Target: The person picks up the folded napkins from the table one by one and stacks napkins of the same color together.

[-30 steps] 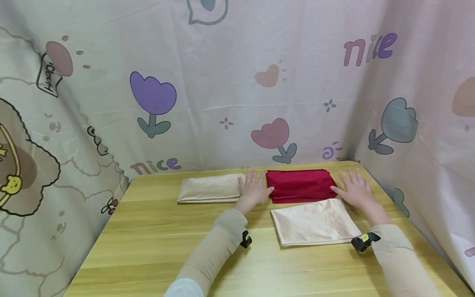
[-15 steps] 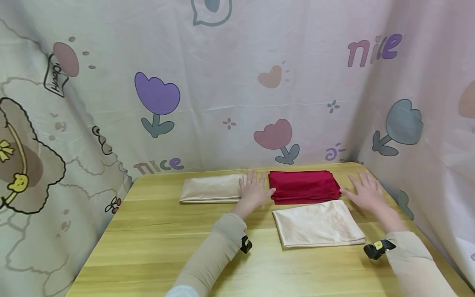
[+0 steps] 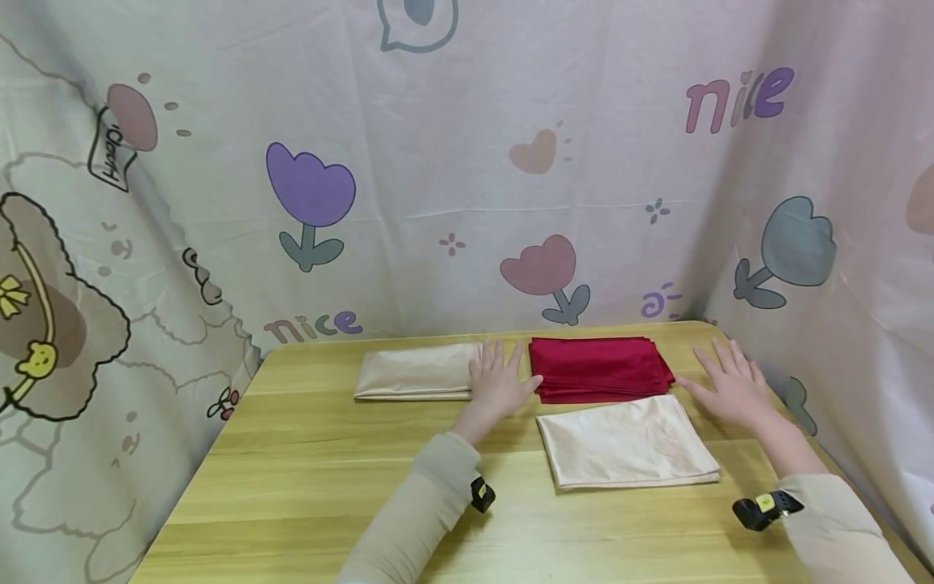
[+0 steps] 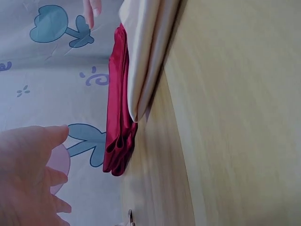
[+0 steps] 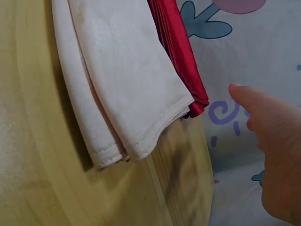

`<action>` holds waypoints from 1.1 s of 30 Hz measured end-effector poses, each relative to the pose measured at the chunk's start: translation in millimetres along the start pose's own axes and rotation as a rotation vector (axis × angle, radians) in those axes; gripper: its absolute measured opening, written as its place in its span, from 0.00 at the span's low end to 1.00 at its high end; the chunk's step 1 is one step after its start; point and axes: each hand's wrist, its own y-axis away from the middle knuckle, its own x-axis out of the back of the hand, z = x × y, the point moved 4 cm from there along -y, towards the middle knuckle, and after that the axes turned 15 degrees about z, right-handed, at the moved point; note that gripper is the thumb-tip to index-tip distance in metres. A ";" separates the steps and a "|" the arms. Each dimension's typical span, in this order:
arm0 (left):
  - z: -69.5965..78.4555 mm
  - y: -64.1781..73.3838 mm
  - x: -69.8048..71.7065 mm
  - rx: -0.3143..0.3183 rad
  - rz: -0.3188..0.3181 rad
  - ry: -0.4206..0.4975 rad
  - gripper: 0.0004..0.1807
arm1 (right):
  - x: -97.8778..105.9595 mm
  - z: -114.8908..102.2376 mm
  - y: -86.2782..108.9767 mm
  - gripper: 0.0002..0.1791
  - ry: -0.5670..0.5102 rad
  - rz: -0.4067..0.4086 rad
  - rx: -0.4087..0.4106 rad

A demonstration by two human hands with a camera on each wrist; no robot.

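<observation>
A folded red cloth (image 3: 600, 367) lies near the table's back edge, its layered folds showing in the left wrist view. In front of it is a folded cream cloth (image 3: 627, 444), whose stitched corner shows in the right wrist view. Further left lies another folded beige cloth (image 3: 416, 371). My left hand (image 3: 499, 388), fingers spread, is between the beige and red cloths, overlapping the beige one's right end in the head view. To the right of the red cloth, my right hand (image 3: 733, 388) has its fingers spread and holds nothing; its thumb points at the cloth.
The cloths lie on a light wooden table (image 3: 292, 478). A printed curtain (image 3: 438, 162) hangs along the table's back and both sides. Each wrist wears a small black camera, such as the right one (image 3: 762, 509).
My right hand has moved right, away from the red cloth's edge. My left hand has drawn slightly back towards me. The cloths keep their places.
</observation>
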 end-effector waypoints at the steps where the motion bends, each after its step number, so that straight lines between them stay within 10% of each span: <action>1: -0.3 1.2 1.0 0.004 0.000 0.008 0.41 | 0.4 0.0 1.1 0.45 -0.003 -0.004 0.000; 33: -9.3 51.4 15.8 0.079 -0.010 0.699 0.40 | 8.3 -17.0 48.4 0.41 -0.340 -0.049 -0.084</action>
